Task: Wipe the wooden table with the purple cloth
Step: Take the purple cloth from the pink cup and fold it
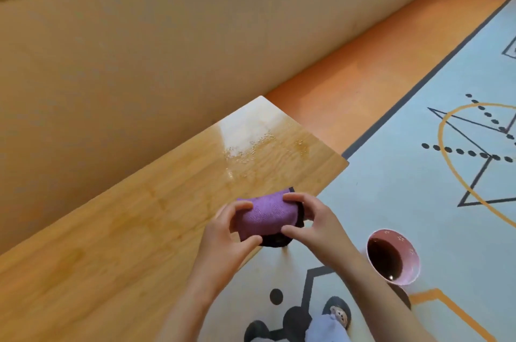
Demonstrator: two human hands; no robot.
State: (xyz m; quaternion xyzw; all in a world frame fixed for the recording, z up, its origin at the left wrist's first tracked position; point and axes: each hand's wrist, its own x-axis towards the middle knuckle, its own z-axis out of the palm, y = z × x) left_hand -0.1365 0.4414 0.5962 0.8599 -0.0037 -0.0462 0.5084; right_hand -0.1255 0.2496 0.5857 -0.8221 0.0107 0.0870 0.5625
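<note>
The purple cloth (265,216) is held folded into a thick pad between both hands, over the near edge of the wooden table (125,230), close to its right end. Whether its dark underside rests on the wood cannot be told. It is pinched by the left hand (223,232) on its left side, thumb below and fingers curled over the top, and by the right hand (312,224) on its right side in the same way.

The table's far long edge is set against a beige wall (139,34), so only the near edge and the short right end are left free. Beyond the cloth, towards the far right corner, a patch of water droplets (251,146) is seen on the glossy top (the light is reflected there); to the left, a long run of bare wood is left open.

Past the right end lies an orange floor (349,76), bordered by a pale blue mat (405,202) printed with dotted lines, triangles and an orange curve. A pink cup (393,256) of dark liquid is stood on the mat, just beside the right forearm and apart from the table.
</note>
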